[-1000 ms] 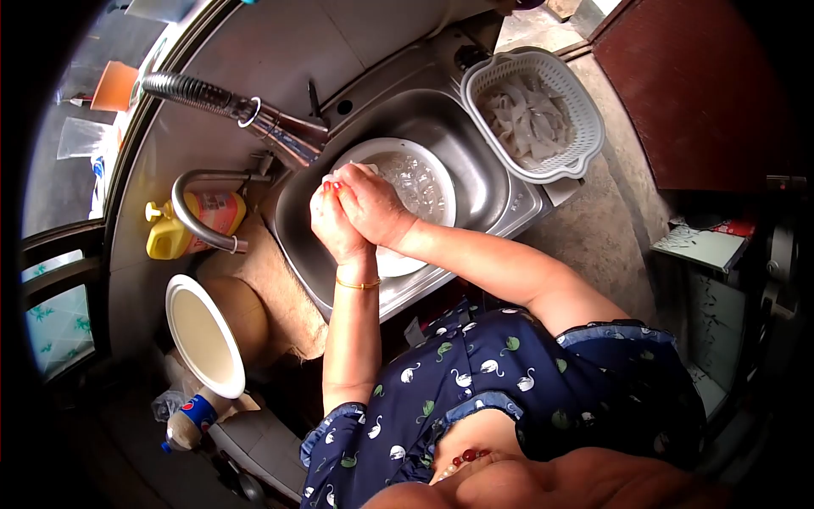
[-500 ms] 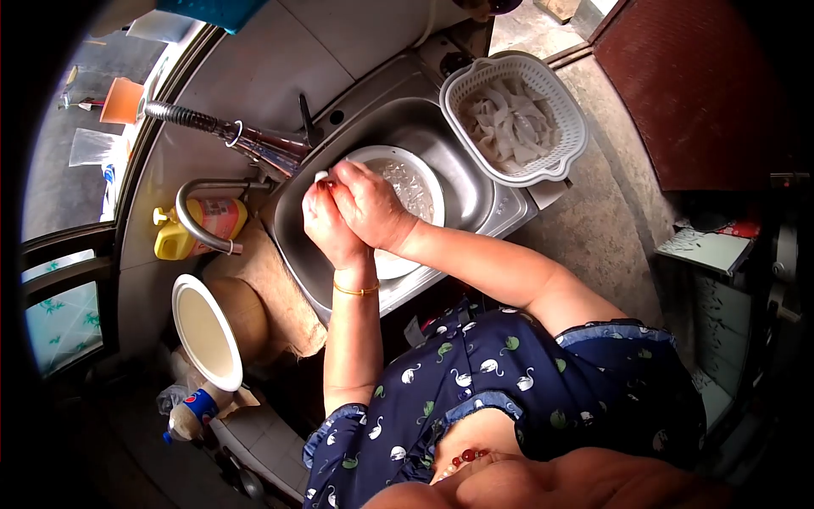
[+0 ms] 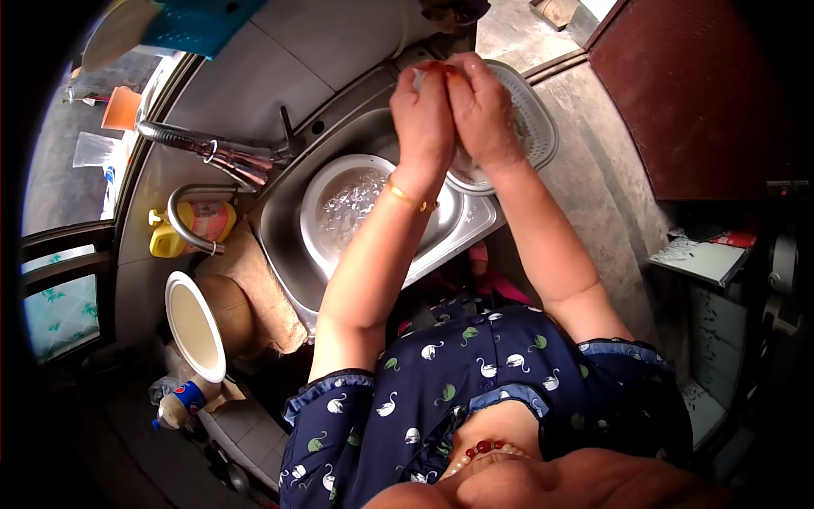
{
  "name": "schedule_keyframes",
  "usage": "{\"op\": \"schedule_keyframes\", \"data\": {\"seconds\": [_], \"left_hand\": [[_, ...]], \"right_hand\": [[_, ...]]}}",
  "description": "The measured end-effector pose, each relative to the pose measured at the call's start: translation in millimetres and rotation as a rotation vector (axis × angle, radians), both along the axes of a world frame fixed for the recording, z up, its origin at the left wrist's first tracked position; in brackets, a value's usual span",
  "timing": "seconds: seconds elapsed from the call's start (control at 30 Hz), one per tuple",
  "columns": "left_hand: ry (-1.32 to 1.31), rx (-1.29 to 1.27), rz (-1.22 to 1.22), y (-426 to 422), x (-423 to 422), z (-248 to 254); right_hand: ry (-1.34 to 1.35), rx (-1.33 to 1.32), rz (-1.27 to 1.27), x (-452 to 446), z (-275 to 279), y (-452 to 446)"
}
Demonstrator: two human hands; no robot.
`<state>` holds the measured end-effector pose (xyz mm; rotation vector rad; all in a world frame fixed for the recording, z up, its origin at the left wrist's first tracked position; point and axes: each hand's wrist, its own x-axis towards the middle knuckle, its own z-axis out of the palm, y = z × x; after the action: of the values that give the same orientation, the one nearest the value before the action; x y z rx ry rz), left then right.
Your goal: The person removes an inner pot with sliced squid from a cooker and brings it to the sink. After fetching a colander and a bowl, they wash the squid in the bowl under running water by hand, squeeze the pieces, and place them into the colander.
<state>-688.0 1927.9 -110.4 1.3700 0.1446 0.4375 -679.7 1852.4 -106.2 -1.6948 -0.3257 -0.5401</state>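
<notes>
My left hand [image 3: 424,123], with a gold bracelet at its wrist, and my right hand [image 3: 487,110] are pressed together, fingers curled. They are raised over the near side of a white slotted basket [image 3: 547,119] and cover much of it. A small pale bit shows at the left fingers; whatever else lies between the palms is hidden. Whitish strips lie in the basket, mostly concealed behind my hands. Down in the steel sink [image 3: 280,225] sits a round white basin [image 3: 312,212] of water with glints on its surface, partly behind my left forearm.
A hose-like tap [image 3: 182,136] and a curved metal pipe [image 3: 175,208] stand left of the sink, beside a yellow bottle [image 3: 191,229]. Nearer are a cream-lined pot [image 3: 197,327] and a plastic drink bottle [image 3: 182,403]. A dark red panel [image 3: 687,102] rises at right.
Both hands, still clasped, have moved up and right from over the basin to over the basket. The water basin is now more exposed. The whole view has shifted slightly.
</notes>
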Motion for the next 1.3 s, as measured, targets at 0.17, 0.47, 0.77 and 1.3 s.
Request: {"op": "schedule_keyframes", "data": {"seconds": [0.17,0.47,0.77,1.3], "left_hand": [[0.390,-0.001,-0.362,5,21,-30],[0.441,0.419,-0.497,67,-9,6],[0.750,0.003,-0.102,223,-92,-113],[0.622,-0.266,0.323,245,-97,-286]], "right_hand": [[0.234,-0.348,0.038,37,-61,-38],[0.209,-0.664,-0.055,12,-9,-25],[0.476,-0.608,0.636,-25,-61,118],[0.609,-0.491,0.390,-43,-296,233]]}}
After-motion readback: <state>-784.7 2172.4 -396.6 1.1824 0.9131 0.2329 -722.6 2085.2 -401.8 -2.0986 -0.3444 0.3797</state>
